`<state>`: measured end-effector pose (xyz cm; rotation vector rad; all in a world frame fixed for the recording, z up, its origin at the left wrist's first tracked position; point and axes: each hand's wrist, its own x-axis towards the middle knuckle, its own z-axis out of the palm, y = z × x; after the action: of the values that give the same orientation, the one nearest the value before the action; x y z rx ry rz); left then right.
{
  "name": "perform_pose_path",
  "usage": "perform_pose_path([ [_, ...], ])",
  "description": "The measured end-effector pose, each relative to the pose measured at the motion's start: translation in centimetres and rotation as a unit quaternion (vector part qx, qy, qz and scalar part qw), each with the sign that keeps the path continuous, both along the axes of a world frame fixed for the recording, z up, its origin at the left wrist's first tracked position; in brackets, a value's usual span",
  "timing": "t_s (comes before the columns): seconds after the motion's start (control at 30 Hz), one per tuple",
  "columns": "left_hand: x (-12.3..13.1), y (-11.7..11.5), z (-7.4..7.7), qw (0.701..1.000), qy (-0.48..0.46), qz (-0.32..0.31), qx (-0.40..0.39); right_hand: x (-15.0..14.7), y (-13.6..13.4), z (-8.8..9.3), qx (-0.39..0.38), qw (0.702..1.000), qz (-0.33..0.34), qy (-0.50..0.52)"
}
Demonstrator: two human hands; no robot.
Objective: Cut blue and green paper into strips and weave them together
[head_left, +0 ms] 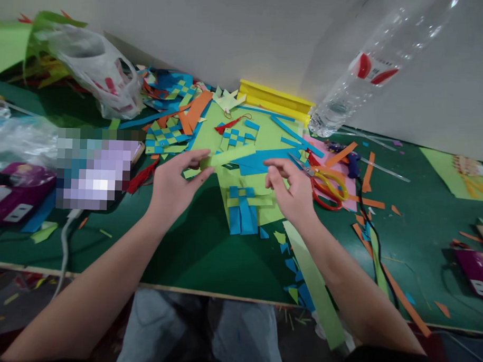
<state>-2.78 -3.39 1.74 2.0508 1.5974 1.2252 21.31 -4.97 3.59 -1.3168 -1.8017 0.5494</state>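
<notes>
My left hand (177, 183) pinches one end of a light green paper strip (228, 157) and holds it above the green table (191, 253). My right hand (291, 190) hovers just right of the strip's other end, fingers curled, with nothing visible in them. Below and between the hands lies a partly woven piece of blue and green strips (244, 207) on a light green sheet (267, 134). Red and yellow scissors (326, 186) lie right beside my right hand.
Finished blue-and-green woven squares (166, 136) and orange strips are heaped at the back left beside a plastic bag (97, 73). A clear plastic bottle (372, 64) leans at the back right. Long green and orange strips (317, 289) overhang the front edge. A purple device (17, 194) sits at left.
</notes>
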Motion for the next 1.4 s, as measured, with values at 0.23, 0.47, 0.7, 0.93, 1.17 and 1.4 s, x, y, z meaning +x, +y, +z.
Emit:
perform_pose_path([
  [0.23, -0.3, 0.9, -0.6, 0.991, -0.123, 0.022, -0.055, 1.1, -0.6, -3.1, 0.047, 0.963, 0.057, -0.257],
  [0.47, -0.4, 1.3, -1.2, 0.978, -0.192, 0.005, -0.076, 0.7, -1.2, -3.8, 0.033, 0.946, 0.071, -0.315],
  [0.7, -0.2, 1.4, -1.1, 0.984, -0.169, 0.004, -0.059, 0.1, -1.0, -3.8, 0.022, 0.952, 0.069, -0.296],
  [0.93, 0.0, 1.4, -1.0, 0.985, -0.168, 0.011, -0.048, -0.1, -1.0, -3.7, 0.023, 0.939, 0.095, -0.331],
  [1.17, 0.4, 1.1, -0.3, 0.991, -0.126, 0.025, -0.04, -0.1, -0.6, -3.6, -0.013, 0.934, 0.115, -0.338],
  [1.4, 0.1, 1.1, -0.5, 0.994, -0.087, 0.046, -0.055, 0.0, -0.5, -3.4, 0.005, 0.96, 0.118, -0.253],
])
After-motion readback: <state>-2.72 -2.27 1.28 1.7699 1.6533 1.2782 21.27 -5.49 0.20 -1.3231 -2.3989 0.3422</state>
